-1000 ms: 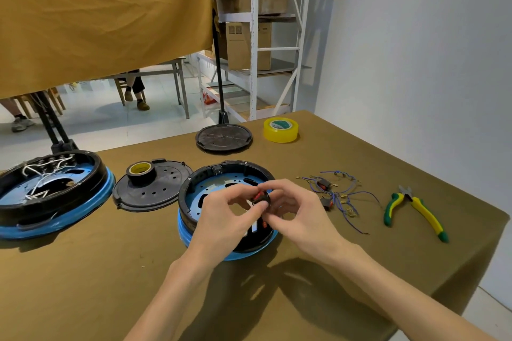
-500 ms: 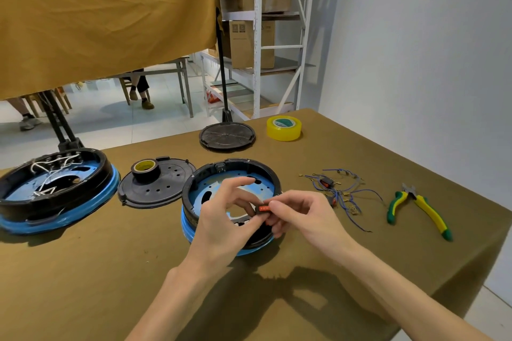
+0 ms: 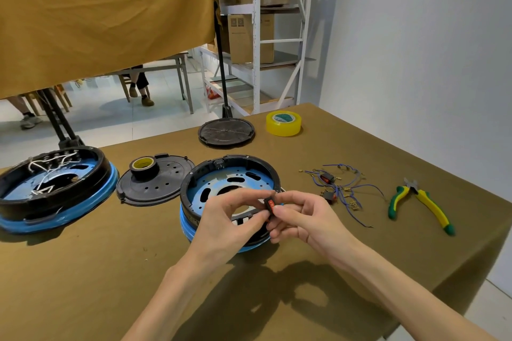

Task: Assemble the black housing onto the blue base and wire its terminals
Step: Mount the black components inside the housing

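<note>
**The little switch could slip or go in wrong**

Both hands meet over the near edge of the round unit; the right hand [image 3: 304,219] pinches a small black and red switch [image 3: 270,205] with thumb and fingertips; the left hand [image 3: 221,219] has its fingers curled in, and its fingertips touch the same switch from the other side.

The switch is tiny, so it could pop out of the fingers and drop into the holes of the blue base [image 3: 221,183]; it could also be pushed in turned the wrong way, and then it may not snap in.

The black housing [image 3: 191,183] already sits as a ring on the blue base, right under the hands; a hard push on its near rim could tip the whole unit or knock the ring loose.

Just to the right lies a bunch of thin blue wires [image 3: 343,188] with little metal ends; a sleeve or wrist could drag them off; they look easy to tangle or bend. The pliers [image 3: 424,202] lie farther right, well apart from the hands.
</note>
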A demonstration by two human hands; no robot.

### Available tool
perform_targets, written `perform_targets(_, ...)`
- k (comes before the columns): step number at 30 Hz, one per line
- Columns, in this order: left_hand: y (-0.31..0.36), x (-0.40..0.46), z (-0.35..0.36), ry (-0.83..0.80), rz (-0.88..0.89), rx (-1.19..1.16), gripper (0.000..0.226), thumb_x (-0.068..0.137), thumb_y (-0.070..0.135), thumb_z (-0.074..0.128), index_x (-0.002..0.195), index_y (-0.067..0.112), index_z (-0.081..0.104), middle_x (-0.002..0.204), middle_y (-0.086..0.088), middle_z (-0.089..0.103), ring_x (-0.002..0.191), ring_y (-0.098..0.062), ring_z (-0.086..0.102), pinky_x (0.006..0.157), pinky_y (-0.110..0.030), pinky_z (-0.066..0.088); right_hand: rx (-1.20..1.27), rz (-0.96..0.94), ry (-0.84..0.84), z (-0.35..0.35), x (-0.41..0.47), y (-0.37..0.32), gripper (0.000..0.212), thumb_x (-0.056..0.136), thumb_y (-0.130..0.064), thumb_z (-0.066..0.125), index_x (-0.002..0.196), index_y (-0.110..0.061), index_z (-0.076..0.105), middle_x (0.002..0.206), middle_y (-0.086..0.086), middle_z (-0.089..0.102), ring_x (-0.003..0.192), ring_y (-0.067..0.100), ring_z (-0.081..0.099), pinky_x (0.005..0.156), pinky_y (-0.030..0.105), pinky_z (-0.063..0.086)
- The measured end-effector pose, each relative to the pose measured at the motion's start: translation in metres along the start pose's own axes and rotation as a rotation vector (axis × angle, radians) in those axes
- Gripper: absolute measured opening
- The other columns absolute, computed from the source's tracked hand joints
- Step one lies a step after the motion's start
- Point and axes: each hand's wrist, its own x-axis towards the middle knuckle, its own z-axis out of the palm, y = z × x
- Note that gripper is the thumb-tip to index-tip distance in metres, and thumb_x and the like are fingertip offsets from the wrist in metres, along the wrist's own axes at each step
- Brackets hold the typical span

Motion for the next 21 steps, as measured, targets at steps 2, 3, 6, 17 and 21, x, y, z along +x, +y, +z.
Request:
perform_targets(2, -0.001, -0.001, -0.001, -0.019, -0.024, 0.012, 0.032, 0.089, 0.007, 0.071, 0.116, 0.023, 0.076, 0.111, 0.009, 0.077, 0.109, -0.017, 0.071, 0.094, -0.024, 0.055, -0.033, -0.008, 0.002, -0.001, 0.001, 0.002, 0.033, 0.091, -0.017, 0.072, 0.12, -0.002, 0.068, 0.09, 0.026, 0.074, 0.073, 0.03, 0.074, 0.069, 0.035, 0.062)
perform_targets(3, -0.002, -0.001, -0.001, -0.029, -0.04, 0.018, 0.029, 0.091, 0.008, 0.07, 0.115, 0.023, 0.077, 0.112, 0.011, 0.076, 0.111, -0.016, 0.071, 0.094, -0.024, 0.055, -0.048, -0.012, -0.001, -0.001, 0.001, 0.004, 0.03, 0.091, -0.017, 0.073, 0.117, -0.003, 0.068, 0.09, 0.026, 0.075, 0.072, 0.03, 0.074, 0.069, 0.035, 0.062)
perform_targets(6, -0.006, 0.0, -0.005, -0.035, -0.071, 0.046, 0.022, 0.092, 0.01, 0.074, 0.108, 0.023, 0.079, 0.111, 0.011, 0.075, 0.108, -0.016, 0.071, 0.091, -0.023, 0.057, -0.105, -0.021, -0.004, -0.001, 0.003, 0.013, 0.024, 0.091, -0.016, 0.074, 0.111, -0.006, 0.066, 0.09, 0.024, 0.076, 0.072, 0.032, 0.075, 0.068, 0.036, 0.064)
perform_targets(17, -0.017, -0.001, -0.015, -0.169, -0.096, 0.332, 0.019, 0.087, 0.023, 0.08, 0.103, 0.034, 0.081, 0.099, 0.023, 0.073, 0.103, -0.002, 0.069, 0.089, -0.019, 0.055, -0.576, -0.153, 0.011, -0.007, 0.007, 0.032, 0.035, 0.088, -0.028, 0.079, 0.121, -0.034, 0.067, 0.106, -0.01, 0.073, 0.092, 0.019, 0.073, 0.071, 0.03, 0.063)
perform_targets(21, -0.019, -0.001, -0.018, -0.14, -0.075, 0.389, 0.017, 0.087, 0.019, 0.08, 0.099, 0.032, 0.08, 0.094, 0.022, 0.073, 0.098, -0.003, 0.069, 0.086, -0.021, 0.056, -0.711, -0.24, -0.004, -0.002, 0.01, 0.033, 0.032, 0.091, -0.025, 0.076, 0.122, -0.029, 0.069, 0.101, -0.015, 0.074, 0.094, 0.013, 0.073, 0.08, 0.025, 0.06)
